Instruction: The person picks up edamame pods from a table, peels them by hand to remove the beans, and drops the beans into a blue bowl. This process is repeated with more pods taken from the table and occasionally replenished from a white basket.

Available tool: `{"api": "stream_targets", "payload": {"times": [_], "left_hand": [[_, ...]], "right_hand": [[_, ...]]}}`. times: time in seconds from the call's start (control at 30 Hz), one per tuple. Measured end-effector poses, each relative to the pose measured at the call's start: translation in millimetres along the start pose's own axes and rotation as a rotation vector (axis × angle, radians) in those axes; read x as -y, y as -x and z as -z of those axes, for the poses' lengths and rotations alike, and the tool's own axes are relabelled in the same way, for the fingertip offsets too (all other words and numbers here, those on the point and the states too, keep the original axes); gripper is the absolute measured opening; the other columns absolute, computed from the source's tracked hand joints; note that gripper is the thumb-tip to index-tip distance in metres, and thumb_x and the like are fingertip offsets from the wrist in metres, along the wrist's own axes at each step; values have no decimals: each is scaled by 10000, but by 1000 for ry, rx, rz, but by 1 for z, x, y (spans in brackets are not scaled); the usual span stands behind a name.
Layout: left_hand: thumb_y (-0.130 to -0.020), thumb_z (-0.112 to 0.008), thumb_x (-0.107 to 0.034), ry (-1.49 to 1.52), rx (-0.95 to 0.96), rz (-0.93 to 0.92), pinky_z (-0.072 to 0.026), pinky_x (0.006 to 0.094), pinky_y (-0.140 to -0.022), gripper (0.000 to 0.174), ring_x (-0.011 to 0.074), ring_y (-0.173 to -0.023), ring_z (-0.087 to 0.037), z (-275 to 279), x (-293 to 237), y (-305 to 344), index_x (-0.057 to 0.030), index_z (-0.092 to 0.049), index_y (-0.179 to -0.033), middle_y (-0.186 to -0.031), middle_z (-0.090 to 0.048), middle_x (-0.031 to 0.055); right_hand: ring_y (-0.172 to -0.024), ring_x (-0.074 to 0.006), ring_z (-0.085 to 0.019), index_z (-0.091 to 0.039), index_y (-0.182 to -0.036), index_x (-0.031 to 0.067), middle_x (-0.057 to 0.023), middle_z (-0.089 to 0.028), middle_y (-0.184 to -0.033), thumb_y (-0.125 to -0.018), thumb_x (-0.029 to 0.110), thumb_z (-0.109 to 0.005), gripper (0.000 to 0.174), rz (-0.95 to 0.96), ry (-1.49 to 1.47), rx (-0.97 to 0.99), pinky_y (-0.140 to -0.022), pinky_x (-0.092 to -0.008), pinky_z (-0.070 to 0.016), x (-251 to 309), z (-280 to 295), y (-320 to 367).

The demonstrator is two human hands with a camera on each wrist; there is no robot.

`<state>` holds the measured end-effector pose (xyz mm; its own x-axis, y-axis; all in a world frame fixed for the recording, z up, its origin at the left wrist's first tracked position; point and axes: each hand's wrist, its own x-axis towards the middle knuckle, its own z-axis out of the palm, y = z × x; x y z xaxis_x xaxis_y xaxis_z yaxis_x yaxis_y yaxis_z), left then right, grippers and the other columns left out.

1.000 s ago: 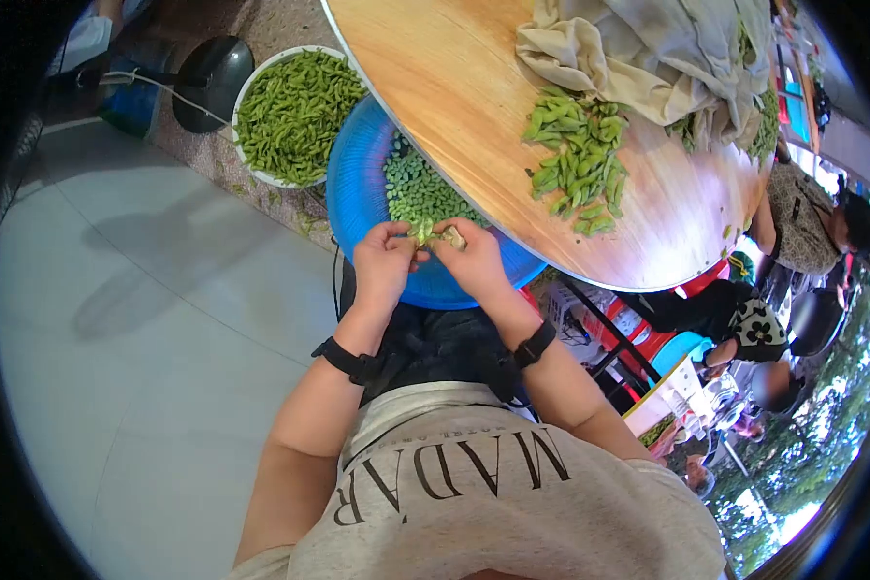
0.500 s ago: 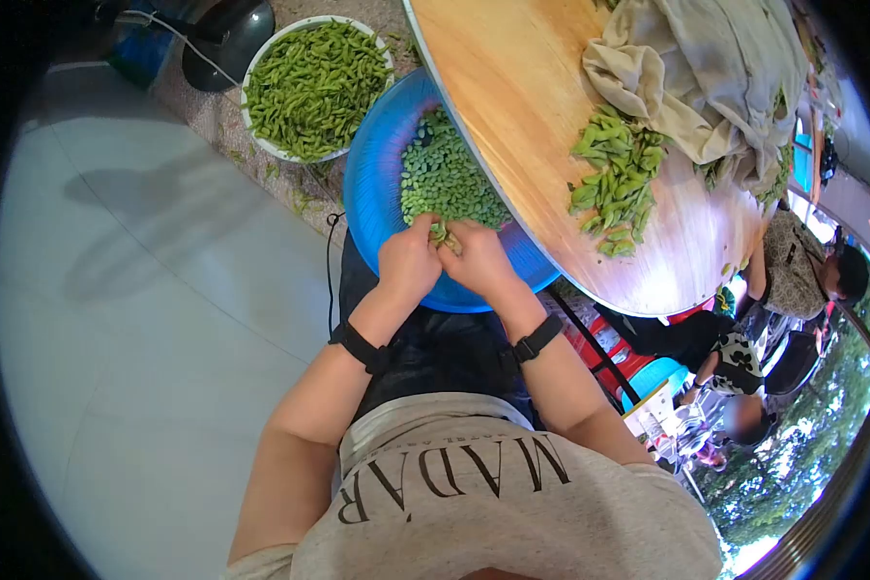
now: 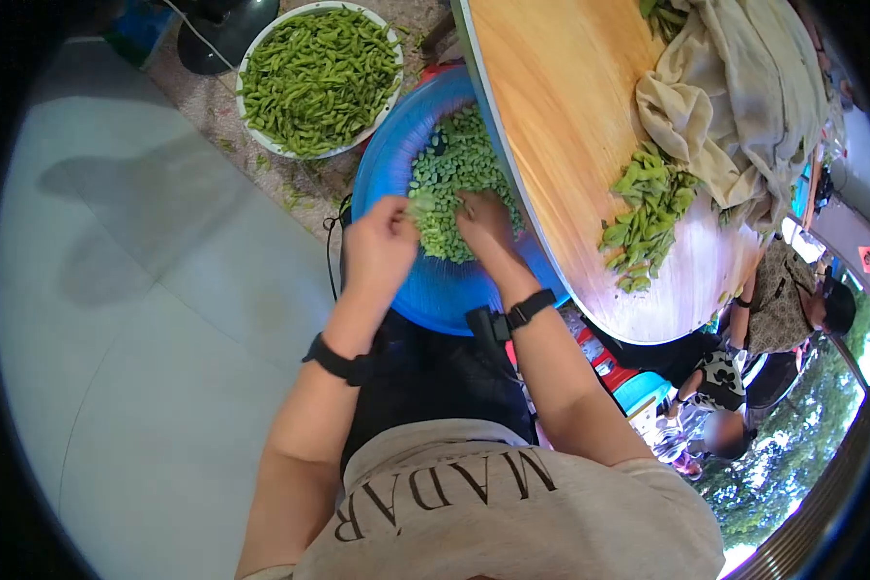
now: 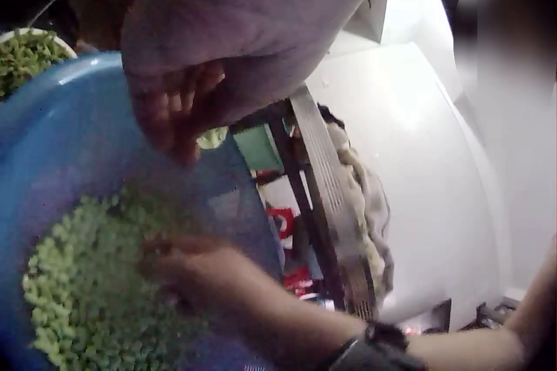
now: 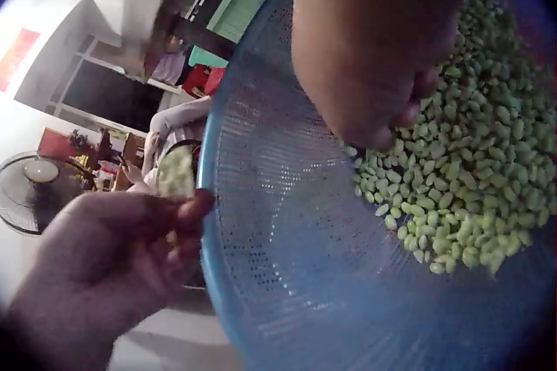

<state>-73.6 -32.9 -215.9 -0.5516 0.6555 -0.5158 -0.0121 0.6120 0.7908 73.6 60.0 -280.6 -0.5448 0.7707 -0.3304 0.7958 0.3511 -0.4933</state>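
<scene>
Pale green shelled beans [image 3: 459,164] [image 5: 470,153] lie in a blue perforated basin [image 3: 387,164] [image 5: 252,240]. My left hand [image 3: 377,246] [image 4: 226,32] [image 5: 104,258] is at the basin's near left side, pinching a pale green pod [image 3: 421,203] [image 5: 177,171] between thumb and fingers. Low over the beans is my right hand [image 3: 488,227] [image 4: 204,271] [image 5: 374,66], its fingers bent down; whether anything is between them is hidden. The two hands are apart.
Unshelled green pods [image 3: 319,82] fill a white bowl beyond the basin. A round wooden tabletop [image 3: 551,106] overhangs the basin's right side, bearing loose pods [image 3: 648,217] and a beige cloth [image 3: 735,106]. People [image 3: 788,300] are at the right.
My hands, together over the basin's near part before, have separated: the left has moved left with the pod, the right forward over the beans. The head view has shifted.
</scene>
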Motion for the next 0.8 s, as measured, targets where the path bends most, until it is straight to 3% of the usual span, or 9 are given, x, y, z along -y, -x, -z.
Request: {"api": "stream_targets", "payload": {"times": [0.07,0.2,0.33,0.43,0.47,0.53,0.63,0.7,0.8], "left_hand": [[-771,-548,-27,354,-93,49,-460,246,-553,136,137,-593,-588,24,-9,-15,-4,-560,-905,-701,-598,80],[-797,-530,-10,425,-207,15,-471,213,-609,129,107,-685,-595,64,1,-59,14,-539,-924,-773,-594,50],[-783,-556,-27,332,-280,39,-487,244,-633,333,147,-730,-609,78,17,-98,28,-478,-1102,-914,-584,134],[-749,-578,-41,26,-386,-46,-474,231,-612,467,132,-709,-607,79,42,-120,23,-425,-1185,-919,-576,167],[-744,-581,-45,-230,-446,-128,-466,225,-602,516,126,-693,-602,80,58,-127,20,-395,-1221,-931,-568,185],[-765,-561,-40,-195,-474,-192,-454,214,-592,464,108,-675,-590,75,38,-118,22,-414,-1201,-900,-576,159],[-799,-529,-31,360,-346,-113,-437,198,-584,365,83,-654,-566,59,-9,-80,26,-450,-1150,-825,-580,94],[-823,-496,-11,477,-256,-63,-426,187,-573,283,69,-644,-556,48,-35,-55,28,-472,-1102,-763,-570,47],[-824,-487,-3,568,-122,14,-399,182,-541,264,71,-644,-549,36,-35,-33,28,-496,-1086,-948,-572,86]], "right_hand": [[-797,-290,-562,-613,-926,84,-152,-518,-907,-702,104,-554,232,35,59,-71,-652,-386,-473,3,-8,-25],[-789,-301,-556,-600,-928,112,-122,-471,-950,-685,101,-584,244,8,244,-36,-639,-387,-477,-13,-40,-62],[-774,-292,-556,-585,-922,100,-114,-497,-902,-665,103,-612,258,139,217,-95,-608,-374,-471,-11,-30,-54],[-759,-287,-556,-581,-917,91,-118,-524,-824,-660,115,-624,262,-79,-156,17,-599,-373,-463,-17,-17,-43],[-751,-289,-553,-581,-915,91,-120,-528,-807,-660,116,-622,259,-92,-196,-63,-598,-375,-459,-16,-16,-44],[-735,-293,-548,-581,-910,90,-124,-538,-773,-661,117,-618,254,-112,-279,-220,-595,-379,-452,-14,-15,-48],[-723,-307,-544,-586,-901,80,-130,-543,-800,-661,117,-615,244,132,17,-334,-603,-389,-452,-9,-14,-74],[-725,-315,-541,-593,-885,71,-133,-545,-811,-664,122,-613,228,163,236,-348,-605,-395,-451,-21,-26,-85],[-736,-325,-545,-603,-857,62,-139,-553,-817,-663,135,-618,207,168,274,-368,-617,-402,-452,-24,-28,-89]]}}
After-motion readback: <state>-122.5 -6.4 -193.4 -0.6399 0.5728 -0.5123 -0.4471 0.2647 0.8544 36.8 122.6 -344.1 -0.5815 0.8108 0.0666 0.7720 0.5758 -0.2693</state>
